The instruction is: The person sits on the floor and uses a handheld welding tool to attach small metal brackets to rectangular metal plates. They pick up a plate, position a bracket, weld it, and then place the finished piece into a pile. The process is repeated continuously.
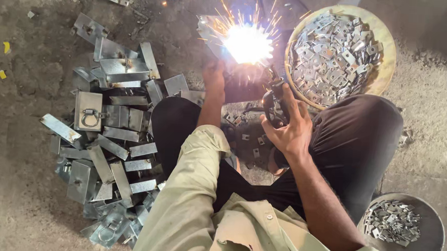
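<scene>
1. Nearest the camera we see a pale khaki shirt (213, 222), its left sleeve running up the middle of the view, above dark trousers (355, 142) on a person sitting low over a rough grey floor (16, 196).
2. Our right hand (288, 130) sits at centre right, fingers curled round the dark handle of a welding electrode holder (273, 100); thumb and forefinger spread slightly, the grip otherwise closed.
3. Our left hand (215, 75) reaches farther out, just left of the arc. It presses on a dark flat plate (243, 88); we cannot tell how far its fingers curl, since glare washes them out.
4. A white welding arc (247, 42) burns at the far centre, throwing orange sparks outward. The workpiece beneath it is hidden by the glare, apart from a pale metal edge (205, 28) at the arc's left.
5. At far right stands a round yellowish basin (385, 62), filled with small bent metal brackets (334, 57), just beside the right knee.
6. At near right a grey metal bowl (426, 243) holds a thinner layer of small metal pieces (393, 222).
7. To the left lies a loose heap of folded sheet-metal boxes (112, 135), several carrying a ring handle (90, 117), touching the left knee.
8. Between the knees a few stray brackets (250, 142) rest on the floor.
</scene>
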